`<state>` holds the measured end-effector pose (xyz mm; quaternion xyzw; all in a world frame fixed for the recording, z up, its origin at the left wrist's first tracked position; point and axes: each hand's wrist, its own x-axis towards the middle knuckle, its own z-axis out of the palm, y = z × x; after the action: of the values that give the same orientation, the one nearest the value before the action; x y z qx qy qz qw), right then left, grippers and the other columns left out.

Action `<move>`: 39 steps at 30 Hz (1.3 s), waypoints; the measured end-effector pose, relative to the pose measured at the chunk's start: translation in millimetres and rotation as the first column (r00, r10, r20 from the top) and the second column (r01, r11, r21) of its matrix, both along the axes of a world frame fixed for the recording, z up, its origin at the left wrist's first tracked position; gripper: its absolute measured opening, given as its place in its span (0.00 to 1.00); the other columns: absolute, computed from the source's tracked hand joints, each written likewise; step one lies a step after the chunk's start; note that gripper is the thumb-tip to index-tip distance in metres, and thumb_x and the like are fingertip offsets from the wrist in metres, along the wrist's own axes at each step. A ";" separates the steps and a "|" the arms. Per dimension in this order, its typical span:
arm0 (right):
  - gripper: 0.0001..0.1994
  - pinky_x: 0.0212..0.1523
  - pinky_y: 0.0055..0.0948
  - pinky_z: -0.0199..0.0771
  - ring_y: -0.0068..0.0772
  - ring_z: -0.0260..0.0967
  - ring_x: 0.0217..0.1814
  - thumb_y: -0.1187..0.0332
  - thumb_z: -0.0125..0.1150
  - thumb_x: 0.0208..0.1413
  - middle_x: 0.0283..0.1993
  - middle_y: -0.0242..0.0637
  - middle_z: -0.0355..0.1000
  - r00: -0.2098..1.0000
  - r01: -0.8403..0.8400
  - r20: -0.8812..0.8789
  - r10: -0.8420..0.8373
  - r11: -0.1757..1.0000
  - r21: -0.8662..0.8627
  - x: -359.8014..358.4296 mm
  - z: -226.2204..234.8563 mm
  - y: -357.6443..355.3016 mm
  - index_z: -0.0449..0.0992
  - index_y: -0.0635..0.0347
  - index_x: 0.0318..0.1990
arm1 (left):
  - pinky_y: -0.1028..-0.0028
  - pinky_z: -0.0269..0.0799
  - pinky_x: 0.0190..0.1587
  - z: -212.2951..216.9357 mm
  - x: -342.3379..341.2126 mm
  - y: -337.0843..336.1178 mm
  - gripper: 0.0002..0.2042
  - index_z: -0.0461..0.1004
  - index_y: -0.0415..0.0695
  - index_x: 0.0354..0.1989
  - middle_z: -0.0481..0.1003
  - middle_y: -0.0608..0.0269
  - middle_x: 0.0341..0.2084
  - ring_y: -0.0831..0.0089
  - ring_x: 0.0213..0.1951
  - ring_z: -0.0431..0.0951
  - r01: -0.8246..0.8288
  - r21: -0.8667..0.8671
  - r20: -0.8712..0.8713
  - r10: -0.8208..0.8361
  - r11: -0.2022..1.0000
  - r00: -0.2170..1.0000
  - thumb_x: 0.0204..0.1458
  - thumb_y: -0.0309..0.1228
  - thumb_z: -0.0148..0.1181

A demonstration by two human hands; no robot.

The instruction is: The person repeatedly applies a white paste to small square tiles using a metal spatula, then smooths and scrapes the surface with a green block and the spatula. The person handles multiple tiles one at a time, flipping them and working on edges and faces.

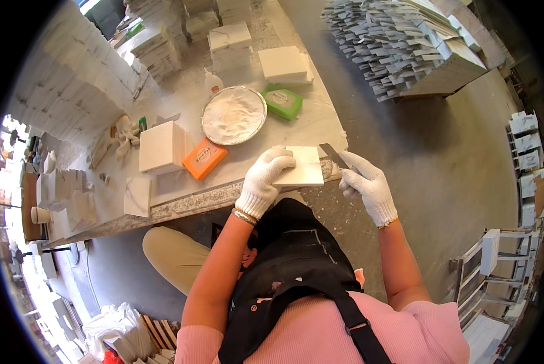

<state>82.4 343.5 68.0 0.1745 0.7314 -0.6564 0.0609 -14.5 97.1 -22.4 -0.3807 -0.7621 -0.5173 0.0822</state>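
My left hand [263,177], in a white knit glove, grips a square white tile [306,167] by its left side, over the front edge of the table. In my gloved right hand [368,185] is a flat-bladed scraper [331,154], its dark blade pointing up and left, near the tile's right edge. A small gap shows between blade and tile. Beyond my left hand lie an orange box [205,159] and a round silver dish [264,119] filled with white powder. A green box [283,102] rests right of the dish.
The stone-topped table [181,203] carries tile stacks [159,148], [284,64], a leaning marbled tile [138,196], a white bottle [212,81] and loose gloves [126,134]. Tall marbled slabs [65,79] stand left. A large stack of pieces [399,54] is on the floor, right; a metal rack [496,267] stands lower right.
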 end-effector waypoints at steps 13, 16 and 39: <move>0.15 0.36 0.24 0.76 0.20 0.75 0.31 0.71 0.59 0.63 0.39 0.36 0.82 0.988 -0.114 -0.083 0.132 0.974 0.198 -6.5 -34.7 -3.4 0.80 0.58 0.56 | 0.49 0.60 0.67 3.3 16.1 12.7 0.31 0.70 0.49 0.61 0.70 0.56 0.63 0.51 0.66 0.67 -0.278 -0.446 -0.248 0.181 0.851 0.952 0.44 0.32 0.70; 0.15 0.38 0.26 0.78 0.22 0.77 0.32 0.71 0.60 0.62 0.42 0.40 0.83 0.980 -0.150 -0.084 0.181 0.946 0.289 1.1 -27.3 -12.8 0.80 0.58 0.56 | 0.50 0.60 0.68 0.6 16.0 12.7 0.33 0.69 0.49 0.61 0.69 0.56 0.63 0.51 0.67 0.66 -0.290 -0.434 -0.255 0.192 0.853 0.948 0.42 0.31 0.71; 0.13 0.38 0.29 0.79 0.30 0.79 0.31 0.70 0.60 0.62 0.38 0.43 0.81 0.976 -0.147 -0.102 0.192 0.928 0.343 2.2 -31.5 -24.5 0.81 0.55 0.53 | 0.52 0.60 0.68 1.2 19.0 16.0 0.34 0.70 0.49 0.61 0.68 0.59 0.65 0.54 0.69 0.64 -0.294 -0.507 -0.231 0.200 0.811 0.952 0.39 0.24 0.68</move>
<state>84.5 319.0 36.5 0.0741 0.8465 -0.5258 0.0380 4.5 113.2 -21.2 -0.3276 -0.9093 -0.2353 0.1028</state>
